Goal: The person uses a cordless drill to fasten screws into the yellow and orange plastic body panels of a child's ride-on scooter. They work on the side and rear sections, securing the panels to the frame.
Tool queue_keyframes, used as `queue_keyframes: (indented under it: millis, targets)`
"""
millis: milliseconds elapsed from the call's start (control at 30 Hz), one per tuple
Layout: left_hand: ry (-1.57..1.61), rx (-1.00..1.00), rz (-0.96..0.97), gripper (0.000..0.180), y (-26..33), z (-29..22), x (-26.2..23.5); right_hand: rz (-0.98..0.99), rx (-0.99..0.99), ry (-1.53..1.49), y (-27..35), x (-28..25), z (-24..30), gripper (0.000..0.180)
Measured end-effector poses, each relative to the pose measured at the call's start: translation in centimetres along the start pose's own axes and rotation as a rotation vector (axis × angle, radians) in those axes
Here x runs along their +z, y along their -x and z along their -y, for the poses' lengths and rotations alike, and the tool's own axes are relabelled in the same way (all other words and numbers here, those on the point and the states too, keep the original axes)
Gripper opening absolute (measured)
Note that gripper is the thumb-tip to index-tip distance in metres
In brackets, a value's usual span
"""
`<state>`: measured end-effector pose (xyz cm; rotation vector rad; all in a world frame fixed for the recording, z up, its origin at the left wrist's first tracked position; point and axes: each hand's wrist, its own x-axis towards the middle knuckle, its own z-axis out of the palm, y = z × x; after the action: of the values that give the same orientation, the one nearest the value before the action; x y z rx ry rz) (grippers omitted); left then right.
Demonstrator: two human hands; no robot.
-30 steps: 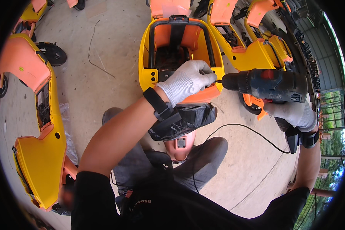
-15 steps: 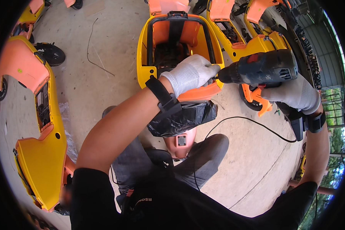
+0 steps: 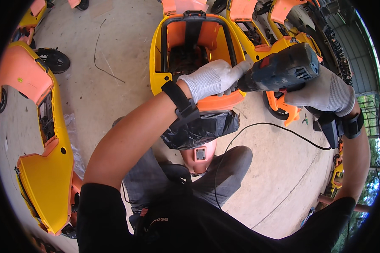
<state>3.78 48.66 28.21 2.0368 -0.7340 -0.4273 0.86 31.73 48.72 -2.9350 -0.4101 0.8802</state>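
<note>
My right hand (image 3: pixel 321 90), in a white knit glove, grips a dark blue power drill (image 3: pixel 283 69) by its handle. The drill's nose points left and slightly down at the near right corner of a yellow-and-orange scooter body (image 3: pixel 156 80). Just at that nose is my gloved left hand (image 3: pixel 221 78). Its forefinger and thumb reach toward the chuck while the other fingers curl under. Whatever sits between those fingers is hidden, as is the drill's tip. Below the body's near edge, black plastic wrap (image 3: pixel 202 130) covers the seat area.
Another yellow-and-orange scooter body (image 3: pixel 50 168) stands on the left, with a black wheel (image 3: pixel 55 60) beside it. More bodies (image 3: pixel 249 31) line the far right. A black cable (image 3: pixel 274 124) loops over the concrete floor, and a thin wire (image 3: pixel 96 50) lies far left.
The drill has tilted, its rear rising and shifting left, its nose dipping. My right wrist has moved slightly right. My left fingers have slid right and up against the drill's nose.
</note>
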Motion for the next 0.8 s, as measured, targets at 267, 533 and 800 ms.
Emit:
queue_keyframes:
  millis: [267, 533, 800]
  targets:
    - [-0.179, 0.109, -0.041, 0.051, -0.4, 0.9, 0.2, -0.037, -0.052, 0.005, -0.5, 0.2, 0.8, 0.045]
    - [0.016, -0.04, -0.074, 0.048, 0.5, -0.2, -0.3, -0.009, -0.058, 0.065, -0.8, 0.3, 0.1, 0.045]
    - [-0.037, -0.296, -0.1, 0.05, 3.7, -1.0, -1.6, 0.0, -0.018, -0.019, -0.2, 0.4, 0.7, 0.044]
